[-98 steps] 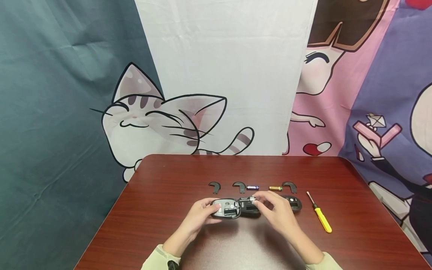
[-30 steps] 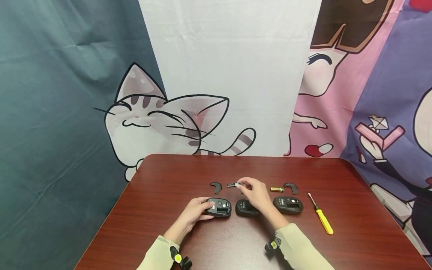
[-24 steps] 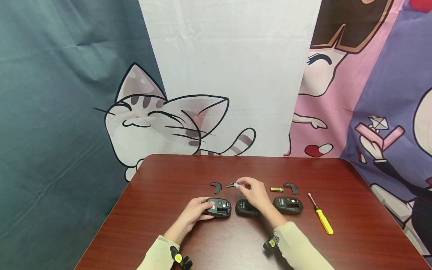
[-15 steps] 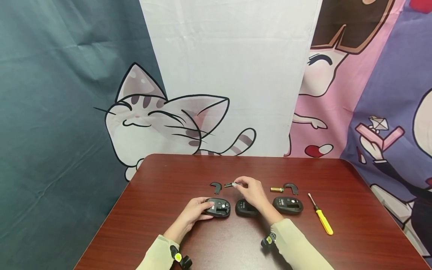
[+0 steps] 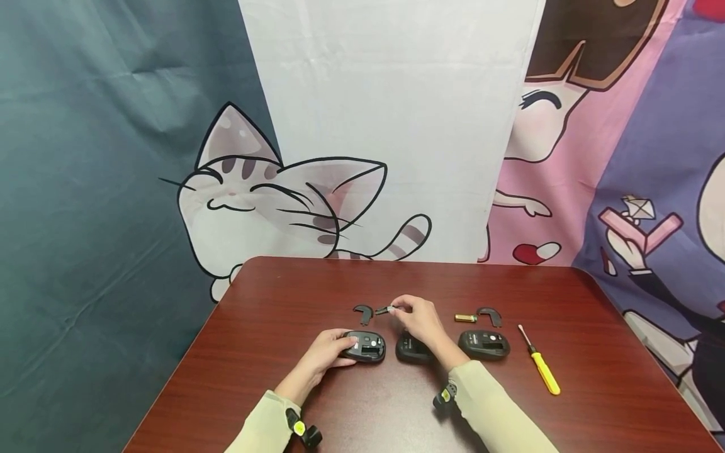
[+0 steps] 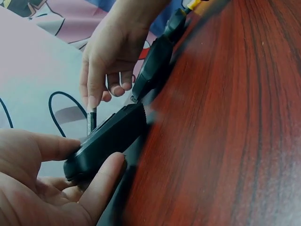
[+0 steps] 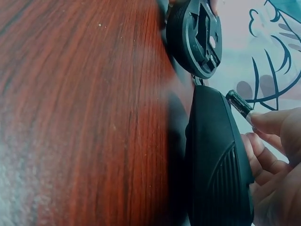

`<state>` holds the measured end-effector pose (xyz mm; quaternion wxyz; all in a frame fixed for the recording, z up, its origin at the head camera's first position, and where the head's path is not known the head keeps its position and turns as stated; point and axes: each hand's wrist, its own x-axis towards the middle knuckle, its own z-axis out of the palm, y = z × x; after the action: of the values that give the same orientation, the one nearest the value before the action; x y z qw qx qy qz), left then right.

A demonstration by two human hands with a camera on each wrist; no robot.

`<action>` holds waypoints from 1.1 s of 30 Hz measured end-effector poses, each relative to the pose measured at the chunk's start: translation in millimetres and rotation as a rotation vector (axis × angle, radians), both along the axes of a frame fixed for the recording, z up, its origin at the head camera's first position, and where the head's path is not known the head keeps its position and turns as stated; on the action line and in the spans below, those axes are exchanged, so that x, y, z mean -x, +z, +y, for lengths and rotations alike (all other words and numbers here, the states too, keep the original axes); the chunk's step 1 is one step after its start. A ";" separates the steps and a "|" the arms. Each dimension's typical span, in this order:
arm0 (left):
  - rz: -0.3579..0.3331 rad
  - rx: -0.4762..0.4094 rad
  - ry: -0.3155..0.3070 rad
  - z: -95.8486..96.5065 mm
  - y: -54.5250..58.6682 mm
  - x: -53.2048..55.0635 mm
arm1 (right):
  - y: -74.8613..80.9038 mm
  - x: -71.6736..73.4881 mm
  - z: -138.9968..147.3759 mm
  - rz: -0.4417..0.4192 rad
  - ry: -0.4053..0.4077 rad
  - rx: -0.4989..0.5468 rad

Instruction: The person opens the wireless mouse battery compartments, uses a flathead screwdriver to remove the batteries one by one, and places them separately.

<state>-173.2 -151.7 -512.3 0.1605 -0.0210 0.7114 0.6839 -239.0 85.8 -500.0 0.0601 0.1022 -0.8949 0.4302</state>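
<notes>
In the head view my left hand (image 5: 324,352) grips a black computer mouse (image 5: 365,346) by its left end, thumb on top. Its underside faces up, and the battery compartment is uncovered, a dark slot in the right wrist view. My right hand (image 5: 419,321) pinches a small dark battery (image 5: 383,309) between thumb and fingertips, above the table behind the mice. The right wrist view shows this battery (image 7: 239,102) slanting out of the fingertips. A second upturned mouse (image 5: 409,348) lies under my right forearm, partly hidden. Left of the battery lies a curved black battery cover (image 5: 364,314).
A third upturned mouse (image 5: 484,344), its slot uncovered, lies to the right. Behind it are a gold battery (image 5: 466,318) and another curved cover (image 5: 490,316). A yellow-handled screwdriver (image 5: 540,362) lies at far right on the red-brown table (image 5: 294,283).
Since the oldest frame, my right hand has moved left and back from over the middle mouse, and the left mouse has shifted left. Lately the right hand drifts slightly left with the battery.
</notes>
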 end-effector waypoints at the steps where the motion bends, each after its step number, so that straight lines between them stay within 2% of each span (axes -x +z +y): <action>1: 0.001 0.016 -0.001 0.2 -0.1 0.7 | -0.7 0.7 0.2 -0.005 -0.004 -0.003; 6: 0.016 0.108 -0.003 0.0 -1.0 0.6 | -5.4 3.7 -1.9 -0.034 0.008 -0.031; 11: 0.066 0.166 0.001 2.9 -0.1 0.9 | -7.1 6.5 -3.0 -0.026 0.005 -0.086; 18: 0.082 0.210 0.009 8.7 3.7 2.3 | -7.2 11.7 -3.2 -0.004 0.018 -0.164; 33: 0.105 0.280 -0.005 9.3 6.8 4.3 | 2.8 17.1 -7.6 -0.115 0.028 -0.378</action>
<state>-177.5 -142.4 -505.5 0.1203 -0.0055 0.8073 0.5777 -256.1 78.3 -497.2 -0.0175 0.0990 -0.9603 0.2603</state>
